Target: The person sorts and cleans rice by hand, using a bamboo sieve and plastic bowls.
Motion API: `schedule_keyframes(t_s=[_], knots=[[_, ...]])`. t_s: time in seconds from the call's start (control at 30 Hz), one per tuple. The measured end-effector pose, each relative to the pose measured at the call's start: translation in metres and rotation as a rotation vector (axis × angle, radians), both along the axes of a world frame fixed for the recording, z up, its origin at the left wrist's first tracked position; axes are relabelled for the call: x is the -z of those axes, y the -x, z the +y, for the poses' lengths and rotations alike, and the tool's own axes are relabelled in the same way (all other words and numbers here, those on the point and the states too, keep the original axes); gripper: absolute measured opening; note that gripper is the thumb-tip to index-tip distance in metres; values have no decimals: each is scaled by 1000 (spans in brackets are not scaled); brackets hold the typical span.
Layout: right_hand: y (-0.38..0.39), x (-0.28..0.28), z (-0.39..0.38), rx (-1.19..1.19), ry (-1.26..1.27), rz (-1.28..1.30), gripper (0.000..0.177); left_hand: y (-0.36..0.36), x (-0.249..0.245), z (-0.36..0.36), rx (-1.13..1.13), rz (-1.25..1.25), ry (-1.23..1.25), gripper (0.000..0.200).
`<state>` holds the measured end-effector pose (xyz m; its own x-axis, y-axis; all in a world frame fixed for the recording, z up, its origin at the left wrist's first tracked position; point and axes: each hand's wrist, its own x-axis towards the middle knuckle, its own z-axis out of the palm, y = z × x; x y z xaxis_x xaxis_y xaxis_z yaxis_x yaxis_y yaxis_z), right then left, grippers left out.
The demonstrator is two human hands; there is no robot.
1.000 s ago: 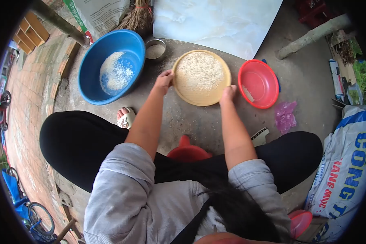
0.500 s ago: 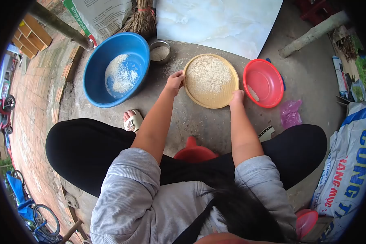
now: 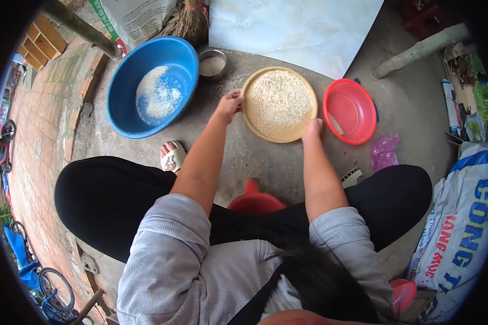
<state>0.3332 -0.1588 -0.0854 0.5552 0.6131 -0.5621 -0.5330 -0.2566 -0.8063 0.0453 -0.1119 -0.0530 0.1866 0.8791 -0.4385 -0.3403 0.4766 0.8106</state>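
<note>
Both hands grip a round woven winnowing basket (image 3: 279,134) above the concrete floor. My left hand (image 3: 231,104) is closed on its left rim, and my right hand (image 3: 312,130) on its lower right rim. Whitish rice grains (image 3: 282,97) are spread over most of the basket. To the left stands a big blue basin (image 3: 116,103) with white rice (image 3: 158,97) in it. A small metal bowl (image 3: 212,64) of grain sits between the basin and the basket. Close to my right hand is a red plastic basin (image 3: 358,116) with a few grains along its left side.
A purple plastic bag (image 3: 385,151) lies below the red basin. A marbled white panel (image 3: 293,32) and a straw broom (image 3: 185,21) are at the back. White printed sacks (image 3: 455,216) stand at the right, and a wooden post (image 3: 423,50) leans at the upper right.
The grains in the basket have shifted and spread more widely over it. Both hands keep hold of the rim. The whole view has moved slightly.
</note>
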Motion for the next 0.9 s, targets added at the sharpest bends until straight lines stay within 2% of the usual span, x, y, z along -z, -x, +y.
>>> schedule_keyframes(t_s=[0.07,0.13,0.2,0.27,0.4,0.47,0.53,0.63,0.67,0.7,0.73,0.77,0.87,0.9], knots=[[22,-8,-2,-219,51,-342,29,24,13,2,-56,101,31,26],[41,-8,3,-412,42,-297,30,52,22,0,-143,113,98,27],[42,-11,9,-374,27,-289,29,56,43,3,-249,24,51,28],[30,1,10,-270,11,-183,28,35,38,1,-208,49,41,29],[-5,-15,-8,-19,55,-17,27,-4,4,0,-85,16,76,28],[6,5,-7,-105,14,-243,28,-2,7,5,-111,53,44,26],[34,1,-6,-334,22,-308,30,34,12,6,-120,89,57,27],[54,1,9,-436,13,-143,31,43,26,7,-251,29,66,27],[50,-7,10,-365,-49,-169,31,45,33,6,-293,7,45,27],[32,4,15,-313,9,-208,31,33,37,5,-268,35,50,26],[21,-8,10,-225,21,-166,30,20,33,3,-177,41,72,26],[1,0,6,-162,-16,-41,30,-1,25,1,-193,9,139,25],[-6,-7,-3,106,11,-8,29,-27,20,6,-81,-55,138,26],[1,5,-4,24,49,-134,28,-20,20,8,-120,-5,119,27]])
